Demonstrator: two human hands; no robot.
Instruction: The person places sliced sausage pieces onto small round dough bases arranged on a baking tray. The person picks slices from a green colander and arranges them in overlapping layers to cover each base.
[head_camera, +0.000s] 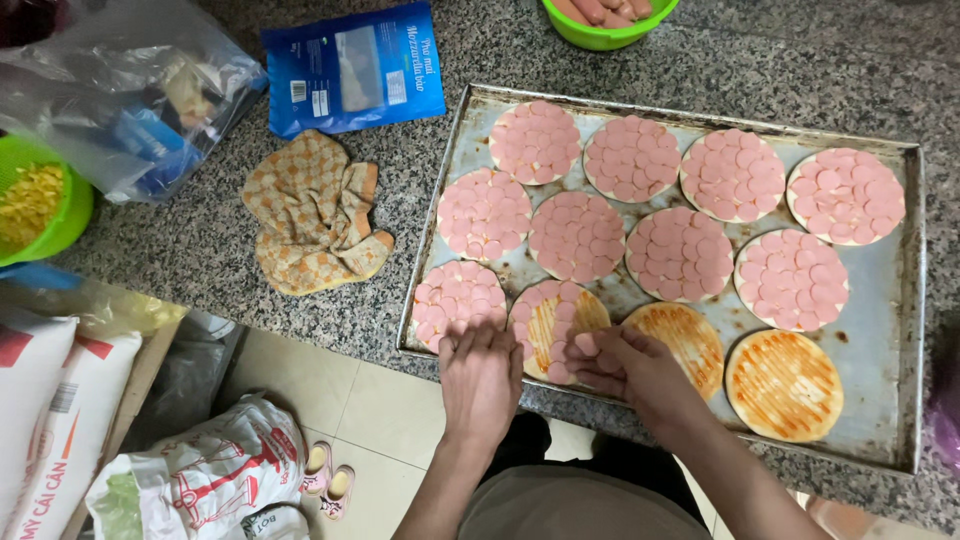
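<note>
Both hands, left hand (482, 372) flat, right hand (622, 366) pinching sausage slices (585, 344), over tray (898, 330) on granite counter (200, 250).

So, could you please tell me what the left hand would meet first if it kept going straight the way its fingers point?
The left hand points up-frame; it would likely first meet the fully sausage-covered round its fingertips already reach, though depth is unclear.

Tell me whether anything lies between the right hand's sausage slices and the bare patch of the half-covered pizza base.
Nothing visible does. The right hand holds sausage slices right at the edge of the half-covered base, whose sauced middle is open. The left hand rests on that base's left edge, clear of the bare patch.
</note>
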